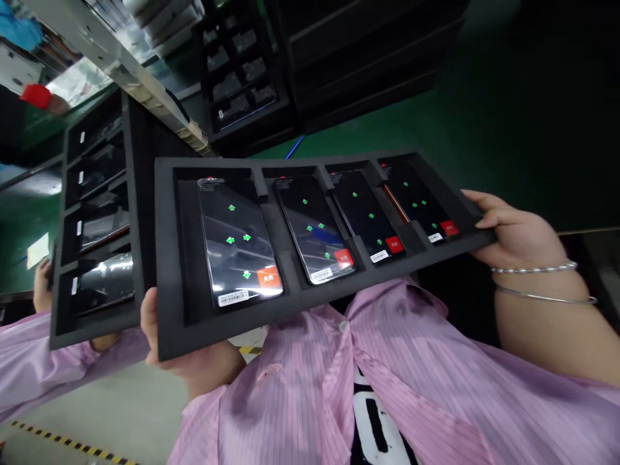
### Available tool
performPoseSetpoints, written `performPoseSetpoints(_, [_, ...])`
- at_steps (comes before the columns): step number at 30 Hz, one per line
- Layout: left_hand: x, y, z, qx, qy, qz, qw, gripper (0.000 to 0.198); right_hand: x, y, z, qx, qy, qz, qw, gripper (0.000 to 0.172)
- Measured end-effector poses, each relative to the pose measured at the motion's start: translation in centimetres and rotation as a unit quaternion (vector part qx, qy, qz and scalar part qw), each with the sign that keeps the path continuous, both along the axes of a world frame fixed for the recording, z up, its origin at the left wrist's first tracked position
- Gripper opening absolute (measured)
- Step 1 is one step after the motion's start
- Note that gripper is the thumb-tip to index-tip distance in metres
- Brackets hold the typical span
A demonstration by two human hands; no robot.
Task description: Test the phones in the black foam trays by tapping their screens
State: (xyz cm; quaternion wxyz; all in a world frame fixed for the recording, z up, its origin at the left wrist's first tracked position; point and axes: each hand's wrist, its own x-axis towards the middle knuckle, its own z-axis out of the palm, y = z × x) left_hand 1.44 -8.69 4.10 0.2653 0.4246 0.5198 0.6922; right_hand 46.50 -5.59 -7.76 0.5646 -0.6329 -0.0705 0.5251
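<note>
My two hands hold a black foam tray (165, 258) level in front of my chest. My left hand (188, 355) grips its near left corner from below. My right hand (516, 226), with two thin bracelets on the wrist, holds the far right end. Four smartphones sit in separate foam pockets, their screens up under glossy film. The phones (237, 242) (314, 229) (365, 216) (419, 200) carry small green arrow stickers, red or orange labels and white barcode labels.
To the left, a second foam tray (135, 194) of phones is held by a co-worker's hand (42, 287) in a pink sleeve. Stacked black trays (237, 71) stand ahead on a green floor. A metal rack edge (116, 64) runs overhead; yellow-black tape (72, 442) lies below.
</note>
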Motion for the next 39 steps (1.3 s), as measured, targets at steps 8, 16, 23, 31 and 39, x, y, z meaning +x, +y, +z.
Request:
performPoseSetpoints(8, [0.2,2.8,-2.1,0.018,0.005,-0.03,0.999,0.045,0.1,-0.2,-0.6,0.011,-0.013,-0.014,1.0,0.07])
performPoseSetpoints(16, [-3.3,4.9,-8.1,-0.147,0.072,-0.016,0.986,0.038,-0.5,0.2,-0.7,0.011,-0.035,-0.041,0.998,0.059])
performPoseSetpoints(23, [-4.6,5.9,-12.8,-0.228,0.229,-0.054,0.945,0.049,-1.2,0.2,-1.0,0.003,-0.074,-0.071,0.995,0.054])
performPoseSetpoints(31, [-4.8,5.6,-12.9,-0.258,0.353,-0.099,0.894,0.06,-2.7,0.0,0.2,-0.011,-0.199,-0.091,0.976,0.047])
performPoseSetpoints(39, [-4.7,5.8,-13.4,-0.238,0.379,-0.087,0.89,0.059,-2.7,0.2,0.9,0.007,-0.144,-0.068,0.987,0.047])
